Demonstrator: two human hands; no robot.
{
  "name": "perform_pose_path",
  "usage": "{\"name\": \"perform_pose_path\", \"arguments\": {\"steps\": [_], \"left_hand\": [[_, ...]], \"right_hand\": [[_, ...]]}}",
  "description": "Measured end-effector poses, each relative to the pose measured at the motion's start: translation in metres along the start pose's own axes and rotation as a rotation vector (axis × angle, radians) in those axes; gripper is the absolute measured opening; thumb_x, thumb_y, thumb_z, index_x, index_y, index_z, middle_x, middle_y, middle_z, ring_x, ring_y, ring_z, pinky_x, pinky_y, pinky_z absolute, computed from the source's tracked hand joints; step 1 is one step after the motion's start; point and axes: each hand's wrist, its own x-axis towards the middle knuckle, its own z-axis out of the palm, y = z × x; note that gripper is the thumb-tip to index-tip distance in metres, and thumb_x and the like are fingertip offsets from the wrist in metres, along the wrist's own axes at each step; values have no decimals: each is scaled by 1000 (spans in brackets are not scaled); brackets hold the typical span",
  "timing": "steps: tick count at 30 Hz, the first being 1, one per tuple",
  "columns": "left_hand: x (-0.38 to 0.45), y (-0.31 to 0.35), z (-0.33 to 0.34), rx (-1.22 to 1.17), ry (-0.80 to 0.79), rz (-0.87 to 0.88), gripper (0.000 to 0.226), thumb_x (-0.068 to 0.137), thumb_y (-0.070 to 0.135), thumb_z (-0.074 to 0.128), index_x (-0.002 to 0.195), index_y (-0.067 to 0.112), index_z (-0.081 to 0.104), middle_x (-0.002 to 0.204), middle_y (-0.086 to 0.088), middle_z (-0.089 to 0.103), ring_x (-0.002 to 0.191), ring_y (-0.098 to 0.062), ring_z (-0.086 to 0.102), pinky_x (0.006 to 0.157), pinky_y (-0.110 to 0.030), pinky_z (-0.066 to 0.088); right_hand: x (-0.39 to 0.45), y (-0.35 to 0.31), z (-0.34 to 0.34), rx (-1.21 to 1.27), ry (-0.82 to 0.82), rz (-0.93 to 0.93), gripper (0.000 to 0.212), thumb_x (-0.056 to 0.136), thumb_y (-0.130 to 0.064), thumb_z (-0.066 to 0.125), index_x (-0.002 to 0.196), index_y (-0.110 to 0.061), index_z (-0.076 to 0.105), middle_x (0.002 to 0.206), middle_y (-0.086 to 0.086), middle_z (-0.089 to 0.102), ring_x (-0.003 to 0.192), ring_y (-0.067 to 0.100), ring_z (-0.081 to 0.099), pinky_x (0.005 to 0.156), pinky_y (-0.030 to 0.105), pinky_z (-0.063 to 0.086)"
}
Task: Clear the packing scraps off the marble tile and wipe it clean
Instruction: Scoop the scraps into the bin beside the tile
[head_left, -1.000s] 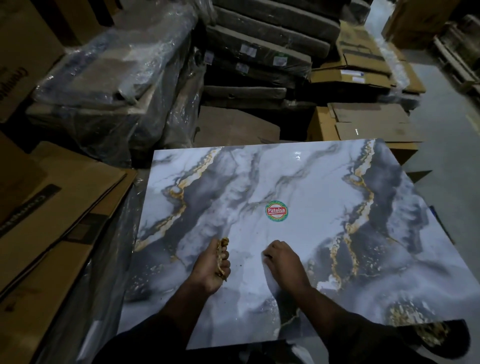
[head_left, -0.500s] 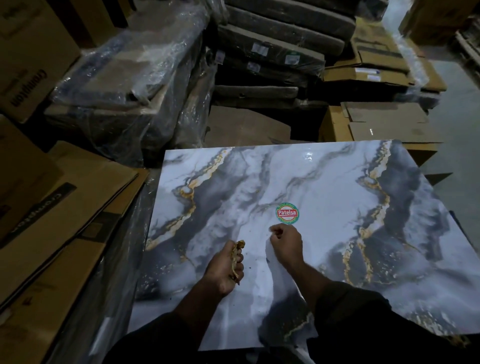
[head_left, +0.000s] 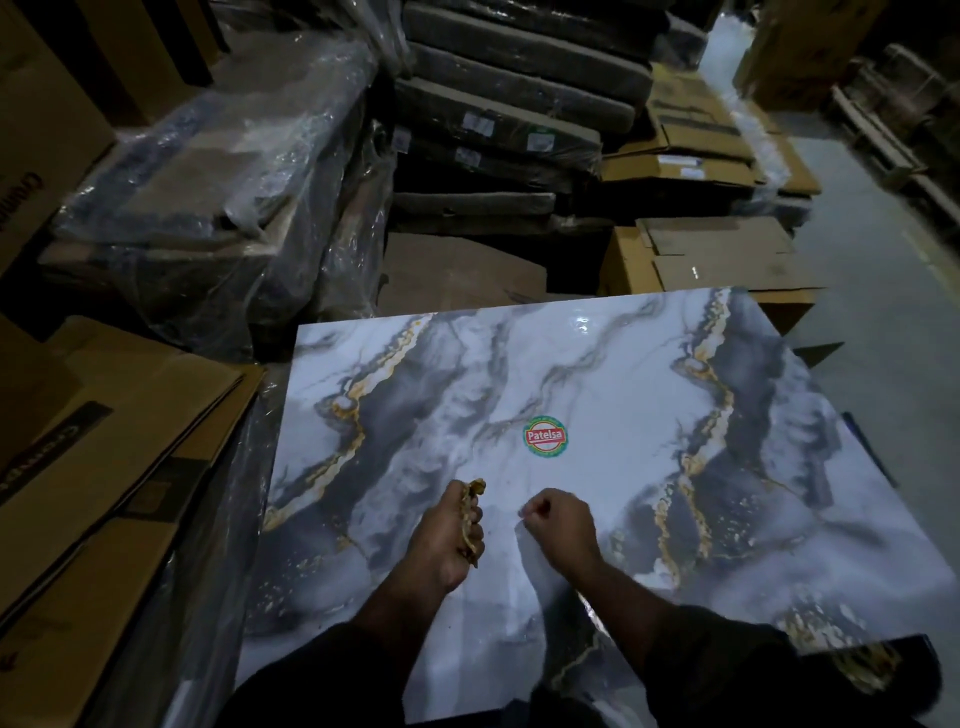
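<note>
Scene dim overall; I read detail only on marble tile (head_left: 597, 395), brightest surface in frame. Small specular glare spot near tile's far edge, light apparently from above. Wrapped stacks (head_left: 218, 171) show faint plastic sheen, otherwise murky. Sleeves at bottom nearly black. Wide-angle bending at edges; right floor strip (head_left: 893, 332) smeared, soft. Mild noise in shadows.

Marble tile (head_left: 597, 374) lies flat, filling centre and lower right of frame. On its surface: round red-green sticker (head_left: 544, 436) near centre; small brown crumbs (head_left: 498, 486) just below it; both hands over the lower-centre area.
</note>
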Motion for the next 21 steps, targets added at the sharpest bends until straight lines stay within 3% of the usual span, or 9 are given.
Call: {"name": "perform_pose_path", "arguments": {"steps": [3,5,8,11,16,21], "left_hand": [[-2,-1,14,4,-28,4,31,100,29,49,74,18,61,57,4,40,40,-8,28,38,-15,20],[-6,-4,27,23,-50,1,31,100,29,48,76,19,64,56,4,41,40,-9,30,38,-16,22],[-16,-12,48,20,-95,-31,28,98,29,52,76,19,66,60,2,51,43,-10,43,43,-16,32],[-27,-23,71,-17,-198,-66,29,96,27,54,68,22,59,64,3,50,50,-10,49,49,-20,38],[-51,-52,105,-88,-360,-165,27,100,31,54,76,20,63,69,-2,63,66,-15,68,63,-28,53],[-65,-77,138,-44,-389,-239,35,100,38,53,75,16,62,67,-5,65,63,-15,69,59,-28,52]], "right_hand": [[-9,-13,-11,708,80,409,10,90,0,69,98,2,75,82,11,73,73,19,65,73,29,58],[-22,-29,-23,1008,84,454,8,92,3,66,96,1,72,74,11,68,63,17,60,66,26,55],[-50,-56,-37,1176,26,347,12,91,6,64,91,-2,72,73,11,68,57,13,59,62,23,54],[-77,-69,-46,1024,115,226,18,87,10,64,86,-5,74,76,9,73,66,16,65,69,25,54],[-104,-47,-76,369,337,-6,19,86,-2,69,85,-20,78,88,-7,74,85,6,70,81,23,57],[-117,-16,-102,76,448,-129,19,84,-4,68,89,-20,76,91,-4,67,92,17,62,79,35,54]]}}
